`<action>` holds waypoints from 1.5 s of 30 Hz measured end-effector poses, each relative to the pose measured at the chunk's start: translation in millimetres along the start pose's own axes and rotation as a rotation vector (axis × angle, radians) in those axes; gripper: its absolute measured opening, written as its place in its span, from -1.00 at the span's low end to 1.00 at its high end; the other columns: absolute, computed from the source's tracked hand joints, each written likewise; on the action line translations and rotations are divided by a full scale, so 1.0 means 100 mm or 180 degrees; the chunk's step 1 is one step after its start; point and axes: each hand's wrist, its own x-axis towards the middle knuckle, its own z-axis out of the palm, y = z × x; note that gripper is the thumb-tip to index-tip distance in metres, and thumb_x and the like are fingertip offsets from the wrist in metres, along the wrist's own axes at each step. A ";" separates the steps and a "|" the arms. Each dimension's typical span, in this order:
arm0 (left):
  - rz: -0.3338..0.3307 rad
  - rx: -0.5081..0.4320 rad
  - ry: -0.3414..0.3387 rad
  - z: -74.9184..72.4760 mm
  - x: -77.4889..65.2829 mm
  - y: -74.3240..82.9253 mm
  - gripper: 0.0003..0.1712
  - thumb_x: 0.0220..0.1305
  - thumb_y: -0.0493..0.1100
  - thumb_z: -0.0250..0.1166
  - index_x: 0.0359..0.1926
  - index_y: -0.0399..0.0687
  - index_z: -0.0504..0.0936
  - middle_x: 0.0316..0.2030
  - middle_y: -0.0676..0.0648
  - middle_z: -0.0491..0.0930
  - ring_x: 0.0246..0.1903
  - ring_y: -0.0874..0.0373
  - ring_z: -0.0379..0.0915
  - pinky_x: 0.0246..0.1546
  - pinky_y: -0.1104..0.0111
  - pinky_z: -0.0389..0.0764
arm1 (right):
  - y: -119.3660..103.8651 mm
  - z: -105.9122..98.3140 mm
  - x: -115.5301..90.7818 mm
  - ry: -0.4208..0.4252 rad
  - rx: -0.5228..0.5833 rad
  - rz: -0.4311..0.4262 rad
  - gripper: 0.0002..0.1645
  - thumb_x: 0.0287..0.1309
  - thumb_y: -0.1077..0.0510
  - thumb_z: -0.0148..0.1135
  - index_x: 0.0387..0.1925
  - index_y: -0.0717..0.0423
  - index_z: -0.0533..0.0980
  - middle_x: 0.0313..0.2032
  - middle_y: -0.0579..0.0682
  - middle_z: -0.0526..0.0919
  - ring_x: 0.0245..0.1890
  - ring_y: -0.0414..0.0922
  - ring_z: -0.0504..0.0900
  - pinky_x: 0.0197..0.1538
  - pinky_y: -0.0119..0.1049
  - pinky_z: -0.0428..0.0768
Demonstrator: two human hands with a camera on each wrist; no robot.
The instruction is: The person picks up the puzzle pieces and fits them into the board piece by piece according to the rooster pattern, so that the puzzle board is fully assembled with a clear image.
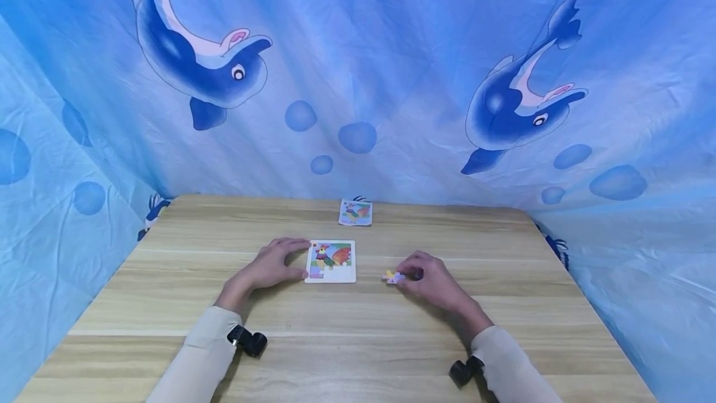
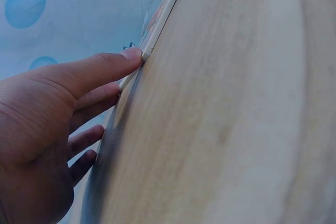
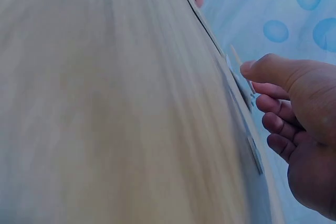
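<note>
In the head view, a square picture puzzle board (image 1: 355,263) with a white rim lies mid-table. Its rooster picture has a bare white patch at the lower right. My left hand (image 1: 274,263) rests at the board's left side, thumb and forefinger spread apart on its edge. From the left wrist, the thumb (image 2: 113,66) is straight and touches a corner of the board. To the right, my right hand (image 1: 433,280) pinches a small yellow and purple puzzle piece (image 1: 393,277) between thumb and fingers. The right wrist view shows that piece (image 3: 235,56) edge-on and tilted up.
Behind the board lies a small card (image 1: 355,213) with the same rooster picture. Another thin flat piece (image 3: 255,156) lies on the table below my right hand. A blue dolphin-print cloth (image 1: 391,79) hangs behind the wooden table (image 1: 335,353).
</note>
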 end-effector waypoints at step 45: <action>-0.0025 -0.0017 -0.0033 -0.01 0.00 -0.02 -0.17 0.22 0.09 0.46 0.47 0.01 0.45 0.47 -0.19 0.39 0.50 -0.34 0.13 0.41 -0.37 0.14 | -0.58 0.85 0.79 -0.0450 0.0139 -0.0156 -0.79 0.17 0.09 0.50 -0.16 0.02 0.75 -0.21 -0.11 0.65 -0.20 -0.21 0.51 -0.12 -0.40 0.52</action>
